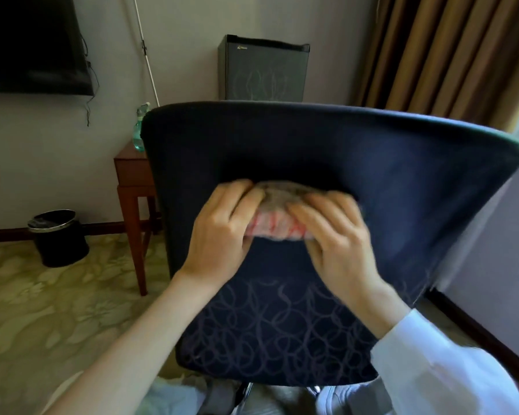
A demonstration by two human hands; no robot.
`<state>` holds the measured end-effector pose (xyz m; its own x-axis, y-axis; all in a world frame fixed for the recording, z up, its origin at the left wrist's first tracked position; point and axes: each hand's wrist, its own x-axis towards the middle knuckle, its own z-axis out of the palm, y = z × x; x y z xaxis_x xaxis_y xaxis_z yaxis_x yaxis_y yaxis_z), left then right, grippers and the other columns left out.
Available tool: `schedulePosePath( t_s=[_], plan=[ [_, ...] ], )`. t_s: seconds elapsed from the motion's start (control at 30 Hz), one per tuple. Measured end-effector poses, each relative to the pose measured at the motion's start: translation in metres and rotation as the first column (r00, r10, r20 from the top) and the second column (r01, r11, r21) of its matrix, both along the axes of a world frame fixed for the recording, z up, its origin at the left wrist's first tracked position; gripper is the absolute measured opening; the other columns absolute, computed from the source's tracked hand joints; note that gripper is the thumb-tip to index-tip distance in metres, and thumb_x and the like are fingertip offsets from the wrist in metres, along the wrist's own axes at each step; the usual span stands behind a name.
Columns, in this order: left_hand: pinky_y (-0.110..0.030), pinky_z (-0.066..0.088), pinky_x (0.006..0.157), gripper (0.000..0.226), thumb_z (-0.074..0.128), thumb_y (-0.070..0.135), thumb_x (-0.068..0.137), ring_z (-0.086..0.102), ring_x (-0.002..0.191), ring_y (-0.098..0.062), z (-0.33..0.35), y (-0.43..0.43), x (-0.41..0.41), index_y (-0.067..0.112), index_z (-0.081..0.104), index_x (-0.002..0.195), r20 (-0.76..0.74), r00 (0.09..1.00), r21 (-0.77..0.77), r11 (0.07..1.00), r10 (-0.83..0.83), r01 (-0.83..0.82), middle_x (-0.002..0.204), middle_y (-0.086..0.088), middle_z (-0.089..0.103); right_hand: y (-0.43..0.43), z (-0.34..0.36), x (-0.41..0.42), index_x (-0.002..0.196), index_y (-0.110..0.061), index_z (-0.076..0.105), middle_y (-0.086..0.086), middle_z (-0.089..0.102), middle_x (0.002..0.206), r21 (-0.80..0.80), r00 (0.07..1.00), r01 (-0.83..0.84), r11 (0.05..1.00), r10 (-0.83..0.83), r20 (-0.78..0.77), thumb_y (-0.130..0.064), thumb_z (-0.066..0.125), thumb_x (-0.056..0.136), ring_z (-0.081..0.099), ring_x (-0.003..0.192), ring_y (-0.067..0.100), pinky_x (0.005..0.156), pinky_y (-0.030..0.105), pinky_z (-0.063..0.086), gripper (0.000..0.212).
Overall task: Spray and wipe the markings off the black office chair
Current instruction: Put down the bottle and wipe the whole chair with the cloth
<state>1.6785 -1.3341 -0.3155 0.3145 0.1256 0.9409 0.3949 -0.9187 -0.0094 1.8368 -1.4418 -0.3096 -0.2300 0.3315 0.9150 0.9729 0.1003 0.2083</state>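
Note:
The black office chair (402, 181) fills the middle of the view, its backrest facing me. Pale scribbled markings (270, 330) cover the lower part of the backrest; the upper part looks dark and bare. A folded cloth (274, 217), grey with red and white stripes, lies against the backrest at mid height. My left hand (219, 232) holds the cloth's left end with curled fingers. My right hand (339, 238) holds its right end the same way. A green spray bottle (140, 130) stands on the wooden side table behind the chair's left edge, partly hidden.
The wooden side table (132, 175) stands against the wall at the left. A black waste bin (57, 238) sits on the patterned carpet further left. A small dark fridge (262, 68) with scribbles stands behind the chair. A wall-mounted television (33, 46) and brown curtains (444, 52) flank the scene.

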Motion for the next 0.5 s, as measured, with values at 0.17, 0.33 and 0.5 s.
schedulePosePath(
  t_s=[0.17,0.33,0.5],
  plan=[
    [-0.033,0.053,0.08,0.057,0.08,-0.007,0.058,0.055,0.099,-0.025,-0.114,0.004,-0.003,0.006,0.062,0.11,-0.228,0.973,-0.159,0.987,-0.026,-0.011,0.111,-0.009,0.057,0.001,-0.116,0.006,0.11,-0.009,0.072,0.008,0.068,0.112,-0.274,0.997,-0.024,0.961,0.001,-0.084,0.004,0.058,0.079,0.052,0.109,0.025,0.085,0.032,0.053,0.036],
    [-0.031,0.055,0.069,0.059,0.085,-0.008,0.045,0.055,0.087,-0.02,-0.145,-0.008,-0.004,0.007,0.069,0.099,-0.366,0.93,-0.23,0.972,-0.045,-0.043,0.103,-0.003,0.056,-0.01,-0.151,0.004,0.108,-0.013,0.07,0.003,0.067,0.108,-0.443,0.992,-0.038,0.896,-0.021,-0.127,-0.006,0.05,0.076,0.051,0.101,0.022,0.07,0.035,0.057,0.038],
    [-0.039,0.052,0.07,0.038,0.067,-0.006,0.069,0.053,0.089,-0.028,-0.04,-0.029,0.027,0.001,0.066,0.107,-0.151,0.988,-0.05,0.999,-0.028,0.021,0.104,-0.015,0.062,-0.032,-0.043,0.028,0.107,0.0,0.07,0.016,0.066,0.108,-0.088,0.994,-0.009,0.996,0.0,-0.105,0.011,0.056,0.079,0.051,0.095,0.032,0.09,0.036,0.046,0.033]
  ],
)
